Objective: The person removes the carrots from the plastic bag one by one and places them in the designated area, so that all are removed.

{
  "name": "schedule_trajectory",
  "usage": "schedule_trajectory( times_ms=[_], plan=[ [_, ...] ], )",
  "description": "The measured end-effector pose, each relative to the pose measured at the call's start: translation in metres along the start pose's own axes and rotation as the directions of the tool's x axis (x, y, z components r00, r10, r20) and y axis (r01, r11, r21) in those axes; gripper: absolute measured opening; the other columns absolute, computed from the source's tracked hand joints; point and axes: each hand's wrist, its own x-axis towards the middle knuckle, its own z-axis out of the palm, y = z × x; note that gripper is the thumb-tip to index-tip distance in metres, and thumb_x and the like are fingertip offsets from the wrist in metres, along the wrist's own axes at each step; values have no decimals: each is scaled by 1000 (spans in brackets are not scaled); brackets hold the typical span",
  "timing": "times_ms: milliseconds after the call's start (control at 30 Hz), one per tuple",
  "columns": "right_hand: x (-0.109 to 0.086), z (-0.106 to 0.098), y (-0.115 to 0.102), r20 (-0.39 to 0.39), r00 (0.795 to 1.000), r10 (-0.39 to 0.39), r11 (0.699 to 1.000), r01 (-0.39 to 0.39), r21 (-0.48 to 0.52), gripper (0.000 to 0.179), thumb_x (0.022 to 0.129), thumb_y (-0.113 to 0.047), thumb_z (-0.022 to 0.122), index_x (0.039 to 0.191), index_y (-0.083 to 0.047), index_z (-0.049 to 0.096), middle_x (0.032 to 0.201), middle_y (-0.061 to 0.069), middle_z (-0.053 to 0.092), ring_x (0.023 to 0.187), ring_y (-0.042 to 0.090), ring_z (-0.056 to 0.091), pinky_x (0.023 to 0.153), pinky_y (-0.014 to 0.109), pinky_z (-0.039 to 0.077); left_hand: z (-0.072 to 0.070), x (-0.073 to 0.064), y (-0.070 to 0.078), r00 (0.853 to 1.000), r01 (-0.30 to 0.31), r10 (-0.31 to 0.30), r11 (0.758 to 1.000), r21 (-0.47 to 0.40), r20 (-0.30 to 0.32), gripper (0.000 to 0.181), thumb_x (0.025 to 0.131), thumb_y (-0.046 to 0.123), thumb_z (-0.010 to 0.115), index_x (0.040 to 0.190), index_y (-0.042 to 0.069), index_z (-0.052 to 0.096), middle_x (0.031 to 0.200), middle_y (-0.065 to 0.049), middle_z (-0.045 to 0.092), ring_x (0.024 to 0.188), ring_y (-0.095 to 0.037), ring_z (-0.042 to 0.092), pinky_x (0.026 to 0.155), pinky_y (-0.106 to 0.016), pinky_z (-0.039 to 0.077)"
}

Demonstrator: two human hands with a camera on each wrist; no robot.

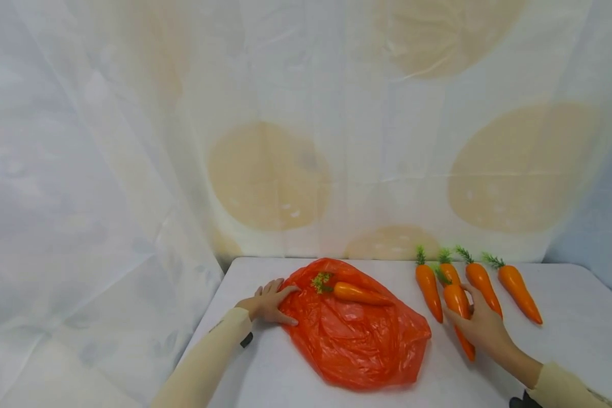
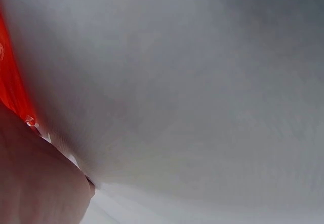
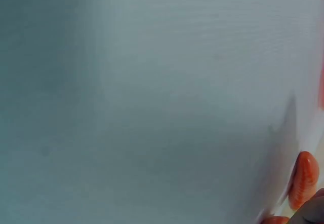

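Observation:
A crinkled red plastic bag lies spread on the table, with one orange carrot with a green top resting on it. At the bag's left edge is my left hand, fingers spread and thumb touching the plastic. In the left wrist view, the back of that hand shows beside a strip of red bag. Right of the bag, my right hand grips another carrot between thumb and fingers, its tip pointing toward me. The right wrist view catches only a carrot's orange end near the fingers.
Several more carrots lie at the back right: one at the left, one partly hidden behind the gripped carrot, and others toward the right. A pale spotted curtain hangs behind the white table.

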Motion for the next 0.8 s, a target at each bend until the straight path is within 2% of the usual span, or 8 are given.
schedule_trajectory(
  times_ms=[267, 500, 667, 800],
  plan=[
    [-6, 1, 5, 71, 997, 35, 999, -33, -39, 98, 89, -50, 68, 149, 5, 14, 115, 36, 54, 82, 28, 58, 71, 43, 60, -1, -3, 2, 1000, 3, -3, 1000, 0, 2, 89, 72, 69, 73, 147, 44, 33, 163, -9, 14, 148, -38, 15, 119, -66, 12],
    [-7, 2, 3, 104, 994, 47, 997, -40, -71, 103, 85, -54, 71, 145, 9, 17, 120, 36, 52, 87, 31, 58, 78, 50, 59, -4, -6, 5, 1000, 2, -2, 1000, -16, 1, 90, 71, 68, 75, 147, 42, 34, 163, -10, 15, 147, -38, 17, 118, -67, 13],
    [-5, 7, 7, 148, 985, 89, 994, -79, -76, 107, 82, -56, 74, 142, 11, 16, 114, 34, 53, 86, 30, 58, 75, 45, 60, -3, -6, 4, 1000, 4, -4, 1000, -6, -2, 89, 72, 69, 73, 148, 43, 33, 163, -9, 14, 148, -37, 15, 119, -65, 12],
    [-4, 9, 9, 169, 981, 94, 993, -81, -86, 109, 82, -57, 73, 141, 12, 14, 112, 33, 54, 85, 29, 58, 74, 44, 60, -2, -6, 5, 1000, -1, 1, 1000, -9, 3, 89, 73, 68, 73, 148, 43, 33, 163, -9, 13, 148, -38, 15, 119, -66, 12]
  ],
)
